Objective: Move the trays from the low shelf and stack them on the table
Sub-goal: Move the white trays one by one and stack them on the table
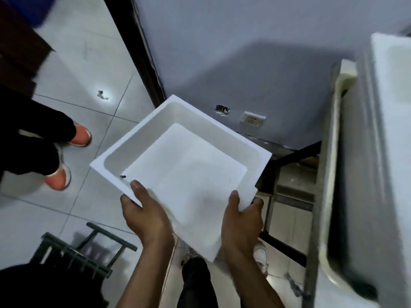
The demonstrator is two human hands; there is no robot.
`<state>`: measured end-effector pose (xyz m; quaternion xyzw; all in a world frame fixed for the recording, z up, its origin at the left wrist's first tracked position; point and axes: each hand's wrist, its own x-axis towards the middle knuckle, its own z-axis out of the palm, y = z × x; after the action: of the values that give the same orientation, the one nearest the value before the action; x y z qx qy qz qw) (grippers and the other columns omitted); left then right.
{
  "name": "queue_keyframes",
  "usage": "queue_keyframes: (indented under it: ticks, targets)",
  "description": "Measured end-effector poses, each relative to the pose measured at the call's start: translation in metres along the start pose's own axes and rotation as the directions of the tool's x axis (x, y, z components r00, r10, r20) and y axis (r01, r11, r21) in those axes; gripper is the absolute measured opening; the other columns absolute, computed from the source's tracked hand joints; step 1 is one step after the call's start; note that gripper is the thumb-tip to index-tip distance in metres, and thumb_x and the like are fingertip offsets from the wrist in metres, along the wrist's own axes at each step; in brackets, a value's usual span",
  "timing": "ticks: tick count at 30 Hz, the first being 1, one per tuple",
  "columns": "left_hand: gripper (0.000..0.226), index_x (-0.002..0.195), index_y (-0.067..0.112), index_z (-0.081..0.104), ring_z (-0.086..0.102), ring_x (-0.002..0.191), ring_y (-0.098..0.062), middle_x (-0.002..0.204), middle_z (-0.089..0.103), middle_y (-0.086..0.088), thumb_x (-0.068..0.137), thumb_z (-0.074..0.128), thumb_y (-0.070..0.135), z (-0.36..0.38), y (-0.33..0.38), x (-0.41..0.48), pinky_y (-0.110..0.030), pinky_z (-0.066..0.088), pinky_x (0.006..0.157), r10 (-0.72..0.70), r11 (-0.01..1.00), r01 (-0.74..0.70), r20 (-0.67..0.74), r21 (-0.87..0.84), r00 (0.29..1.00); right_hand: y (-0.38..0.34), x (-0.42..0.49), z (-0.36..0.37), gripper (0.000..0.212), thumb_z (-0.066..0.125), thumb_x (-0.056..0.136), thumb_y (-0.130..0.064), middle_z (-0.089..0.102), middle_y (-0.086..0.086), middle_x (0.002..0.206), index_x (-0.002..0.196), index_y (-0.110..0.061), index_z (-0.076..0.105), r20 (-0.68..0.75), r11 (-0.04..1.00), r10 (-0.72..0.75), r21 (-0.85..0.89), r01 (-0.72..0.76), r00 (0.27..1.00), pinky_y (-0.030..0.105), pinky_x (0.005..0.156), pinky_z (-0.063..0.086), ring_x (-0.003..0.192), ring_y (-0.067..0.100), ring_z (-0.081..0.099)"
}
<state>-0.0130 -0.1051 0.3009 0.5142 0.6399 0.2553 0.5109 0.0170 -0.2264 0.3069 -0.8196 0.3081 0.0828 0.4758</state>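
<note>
White foam, by the look of its matte, slightly grainy surface: a shallow square white foam tray (184, 170) with a raised rim is carried in the air in front of the person, clear of floor and furniture, its far corner pointing to about 11 o'clock. Both hands are clamped on its near edge. The left hand (144, 216) grips the corner at 7 o'clock of the tray, thumb laid over the rim and fingers under the base; the right hand (241, 223) grips at about 5 o'clock, thumb on top and fingers wrapped round the outer edge. A small dark speck lies inside the tray near the left thumb.

The step in hand looks like the carry: this tray is lifted and on its way to the stack. At 3 o'clock, along the right edge of the view, pale tray rims (387, 90) of similar make sit on a raised grey surface, probably the desk (329, 196), though the blur there keeps me from counting them. A dark metal frame with lower levels (289, 190) stands at about 4 o'clock below it, likely the shelf.

The next move calls for swinging the tray towards 3 o'clock, levelling it, squaring it over the uppermost rim and lowering it so it nests. Another person's orange shoes (66, 156) stand at 9 o'clock, well apart.
</note>
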Motion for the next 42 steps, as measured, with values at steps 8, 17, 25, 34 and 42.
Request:
queue_keyframes:
  ticks: [8, 17, 25, 34, 42]
  targets:
    - [0.031, 0.116, 0.023, 0.061, 0.064, 0.078, 0.000, 0.094, 0.066, 0.013, 0.102, 0.042, 0.044, -0.082, 0.146, -0.007, -0.018, 0.050, 0.066, 0.140, 0.988, -0.134, 0.074, -0.082, 0.987, -0.126, -0.042, -0.073, 0.061, 0.065, 0.088, -0.032, 0.040, -0.007, 0.127, 0.140, -0.020, 0.036, 0.049, 0.932, -0.355, 0.102, 0.349, 0.934, 0.043, 0.096, 0.051, 0.121, 0.018, 0.049]
    - [0.042, 0.120, 0.012, 0.061, 0.063, 0.076, -0.012, 0.095, 0.066, 0.000, 0.102, 0.043, 0.045, -0.126, 0.262, -0.056, -0.028, 0.050, 0.066, 0.268, 0.961, -0.251, 0.174, -0.117, 0.948, -0.239, -0.050, -0.177, 0.027, 0.054, 0.094, -0.043, 0.062, -0.007, 0.082, 0.090, -0.017, 0.059, 0.196, 0.829, -0.558, 0.175, 0.531, 0.807, 0.030, 0.064, 0.051, 0.074, 0.011, 0.060]
    - [0.032, 0.091, 0.018, 0.064, 0.061, 0.050, 0.003, 0.082, 0.060, 0.007, 0.103, 0.044, 0.041, -0.082, 0.288, -0.149, -0.008, 0.044, 0.042, 0.299, 0.954, -0.294, 0.327, -0.064, 0.897, -0.255, 0.007, -0.301, 0.031, 0.049, 0.095, -0.040, 0.056, -0.004, 0.066, 0.075, -0.017, 0.055, 0.300, 0.809, -0.581, 0.109, 0.578, 0.756, 0.026, 0.055, 0.039, 0.060, 0.009, 0.050]
    - [0.038, 0.095, 0.013, 0.059, 0.054, 0.071, -0.021, 0.083, 0.057, -0.007, 0.102, 0.043, 0.047, -0.014, 0.255, -0.248, -0.020, 0.043, 0.052, 0.306, 0.929, -0.370, 0.562, -0.001, 0.768, -0.206, 0.075, -0.402, 0.032, 0.051, 0.096, -0.044, 0.064, -0.009, 0.084, 0.087, -0.015, 0.061, 0.335, 0.874, -0.466, 0.034, 0.484, 0.819, 0.023, 0.063, 0.043, 0.078, 0.008, 0.060]
    - [0.051, 0.087, 0.012, 0.054, 0.033, 0.071, -0.019, 0.082, 0.037, -0.003, 0.094, 0.044, 0.062, 0.037, 0.237, -0.278, -0.030, 0.025, 0.059, 0.244, 0.918, -0.393, 0.706, 0.053, 0.665, -0.176, 0.108, -0.442, 0.045, 0.053, 0.094, -0.042, 0.038, 0.002, 0.062, 0.065, -0.012, 0.036, 0.289, 0.931, -0.362, 0.067, 0.358, 0.886, 0.030, 0.054, 0.029, 0.058, 0.016, 0.036]
